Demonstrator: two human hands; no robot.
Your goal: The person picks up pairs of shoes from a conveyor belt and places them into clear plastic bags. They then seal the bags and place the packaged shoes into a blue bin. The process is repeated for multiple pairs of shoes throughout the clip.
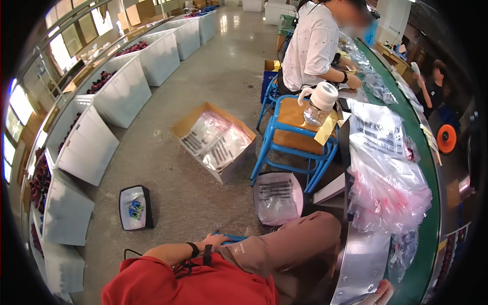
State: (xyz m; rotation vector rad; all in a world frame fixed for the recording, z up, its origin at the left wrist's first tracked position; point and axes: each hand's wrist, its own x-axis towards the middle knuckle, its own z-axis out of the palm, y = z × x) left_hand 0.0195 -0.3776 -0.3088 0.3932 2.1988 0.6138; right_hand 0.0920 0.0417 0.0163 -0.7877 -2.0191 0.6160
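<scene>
My left hand (214,240) rests beside my thigh on the blue edge of the stool (235,238) under me, its visible fingers stretched out. At the lower right, my right hand (380,294) is partly cut off by the picture's edge, close to the bare metal worktop (362,259). Its fingers look bent, and whether they hold anything is hidden. Ahead of it on the bench lies a thick pile of clear plastic bags (389,188) with pinkish edges and dark print. A clear plastic packet (403,254) lies on the green conveyor belt (426,239) beside the worktop.
An open carton (239,170) of plastic bags stands on the floor, near a bin (278,198) of bags and a small box (135,208) with blue-green items. A blue-framed stool (292,109) bears a white bottle (321,104). A seated co-worker (310,51) handles packets. White tubs (81,147) line the left.
</scene>
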